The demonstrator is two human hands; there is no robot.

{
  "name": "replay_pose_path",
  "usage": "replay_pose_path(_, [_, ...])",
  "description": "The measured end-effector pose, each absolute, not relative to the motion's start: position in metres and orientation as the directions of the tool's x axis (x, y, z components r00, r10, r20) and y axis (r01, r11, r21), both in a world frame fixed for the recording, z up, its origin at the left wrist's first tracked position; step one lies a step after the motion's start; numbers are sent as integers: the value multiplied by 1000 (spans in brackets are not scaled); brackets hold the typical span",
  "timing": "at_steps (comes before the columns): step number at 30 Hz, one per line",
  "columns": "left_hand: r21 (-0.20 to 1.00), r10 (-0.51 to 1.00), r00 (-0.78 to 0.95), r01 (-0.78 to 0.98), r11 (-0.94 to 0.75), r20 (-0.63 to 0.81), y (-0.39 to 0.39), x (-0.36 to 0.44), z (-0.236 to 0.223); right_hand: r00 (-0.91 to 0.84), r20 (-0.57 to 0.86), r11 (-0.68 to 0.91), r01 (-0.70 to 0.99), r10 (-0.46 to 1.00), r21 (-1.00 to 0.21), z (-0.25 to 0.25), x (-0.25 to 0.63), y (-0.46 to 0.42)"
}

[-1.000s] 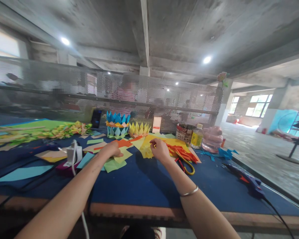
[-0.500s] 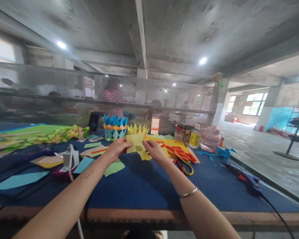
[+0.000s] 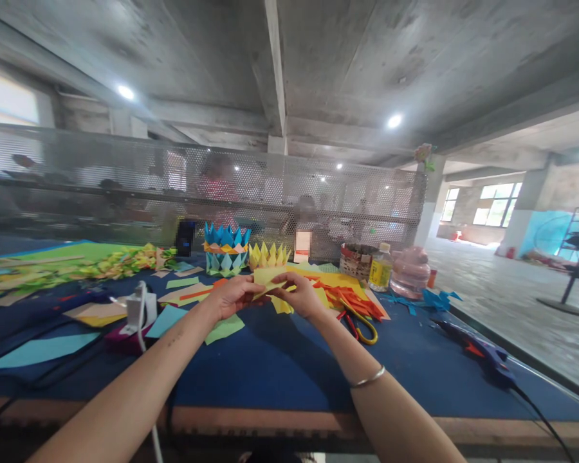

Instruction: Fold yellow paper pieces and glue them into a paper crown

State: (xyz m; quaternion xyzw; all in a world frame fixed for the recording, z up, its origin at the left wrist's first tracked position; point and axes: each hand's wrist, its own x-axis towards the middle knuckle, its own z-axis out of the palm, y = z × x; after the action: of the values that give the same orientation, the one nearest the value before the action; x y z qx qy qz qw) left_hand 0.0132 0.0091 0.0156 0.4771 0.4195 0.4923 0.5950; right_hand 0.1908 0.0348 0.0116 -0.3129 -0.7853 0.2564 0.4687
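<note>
Between my two hands a piece of yellow paper (image 3: 266, 278) is held up over the table, bent toward me. My left hand (image 3: 234, 296) pinches its left side, while the fingers of my right hand (image 3: 299, 294) close on its right side. Just behind stands a yellow pointed paper ring (image 3: 269, 254). Left of that is a woven paper basket (image 3: 226, 257) in blue, orange and pale green with a spiky rim. More yellow paper (image 3: 284, 306) lies below my hands, and a green sheet (image 3: 224, 326) rests under my left wrist.
Yellow-handled scissors (image 3: 364, 328) and orange paper strips (image 3: 354, 299) lie to the right. Farther right are a yellow-labelled bottle (image 3: 379, 270), a pink jar (image 3: 410, 273) and a corded glue gun (image 3: 482, 350). A white plug (image 3: 139, 305) stands at left. A perforated metal screen (image 3: 270, 186) runs along the back.
The yellow paper was held flat and facing me; now it is folded over between my fingers. My right hand has moved in closer to my left, and the view has shifted slightly.
</note>
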Motion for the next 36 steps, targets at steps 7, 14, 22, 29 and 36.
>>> replay_pose_path(7, [964, 987, 158, -264, 19, 24, 7, 17, 16, -204, 579, 611, 361, 789, -705, 11, 192, 39])
replay_pose_path(14, [958, 958, 235, -269, -98, 164, 7, 21, 14, -182, 535, 565, 234, 825, -791, 9, 191, 42])
replay_pose_path(22, [969, 979, 54, -163, -185, 196, 13, 23, 8, -179, 508, 526, 76, 843, -847, 9, 185, 35])
replay_pose_path(29, [982, 986, -22, -84, -168, 167, 11, 24, 11, -186, 412, 434, 96, 892, -896, 9, 185, 35])
replay_pose_path(36, [980, 984, -19, -84, -179, 178, 10, 25, 11, -214, 435, 480, 249, 875, -841, 4, 187, 42])
